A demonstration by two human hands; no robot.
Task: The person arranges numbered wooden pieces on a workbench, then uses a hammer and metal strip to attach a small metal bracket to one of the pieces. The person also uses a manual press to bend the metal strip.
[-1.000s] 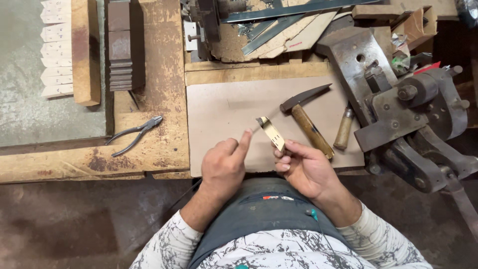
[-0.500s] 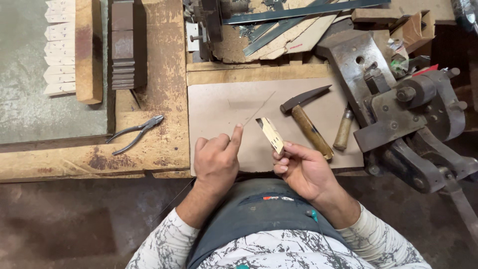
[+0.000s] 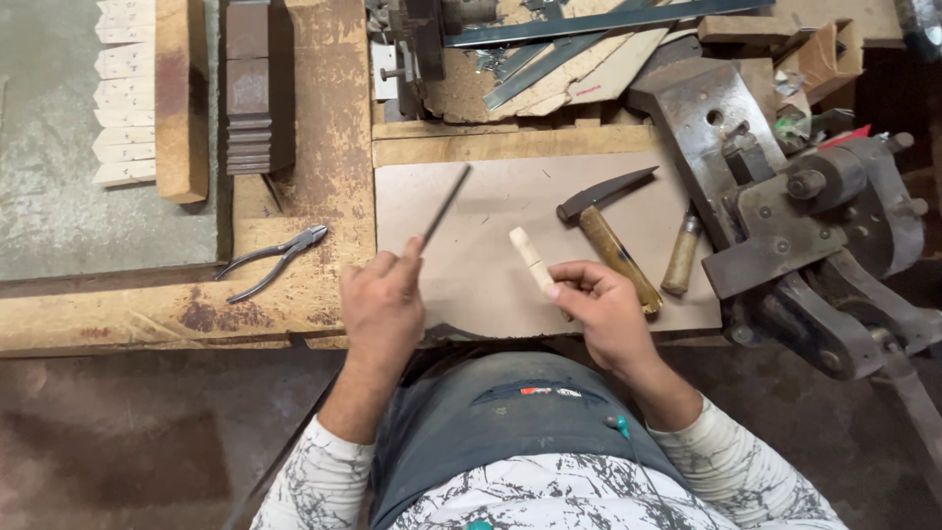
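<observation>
My left hand (image 3: 381,306) grips a thin dark metal file (image 3: 446,205) that points up and to the right over the brown board (image 3: 491,211). My right hand (image 3: 601,312) pinches the lower end of a short pale wooden stick (image 3: 531,259), held tilted above the same board. The file's tip is well clear of the stick. Both hands hover near the front edge of the workbench, just above my lap.
A hammer (image 3: 610,232) with a wooden handle and a second wooden-handled tool (image 3: 679,255) lie right of my right hand. A heavy metal vise (image 3: 805,221) fills the right side. Pliers (image 3: 272,260) rest on the left, below a wooden block (image 3: 181,98) and pale wooden pieces (image 3: 123,93).
My left hand has pulled the file off the stick and swung it up and left. The right hand has kept the stick and shifted slightly.
</observation>
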